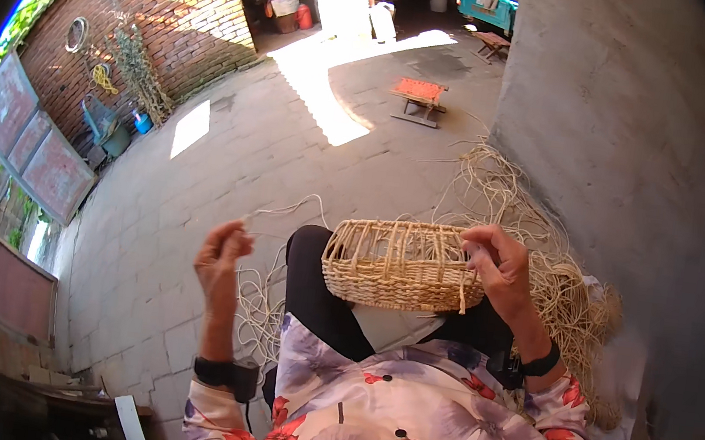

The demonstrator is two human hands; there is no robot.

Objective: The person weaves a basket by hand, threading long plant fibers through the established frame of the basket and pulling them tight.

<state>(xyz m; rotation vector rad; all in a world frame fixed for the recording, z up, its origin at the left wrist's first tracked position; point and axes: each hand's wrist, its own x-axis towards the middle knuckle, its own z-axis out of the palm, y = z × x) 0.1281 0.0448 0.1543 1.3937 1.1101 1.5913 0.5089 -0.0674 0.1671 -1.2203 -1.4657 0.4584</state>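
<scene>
A partly woven straw-coloured basket (397, 284) rests on my lap, with a closely woven lower band and open upright strands above it. My right hand (505, 269) is closed on the basket's right end, thumb and fingers at the rim. Off to the left, my left hand (222, 258) is raised with its fingertips pinched together. A thin pale cord (292, 206) runs from that pinch in a loose curve toward the basket's left side. Below the left hand, more loose cord (255, 309) hangs beside my knee.
A big tangled heap of cord (575, 305) lies on my right, against a grey wall (637, 123). Farther off on the paved floor stands a low folding stool (421, 93) with an orange top. Leaning panels (33, 137) and a blue container (143, 122) are at the left.
</scene>
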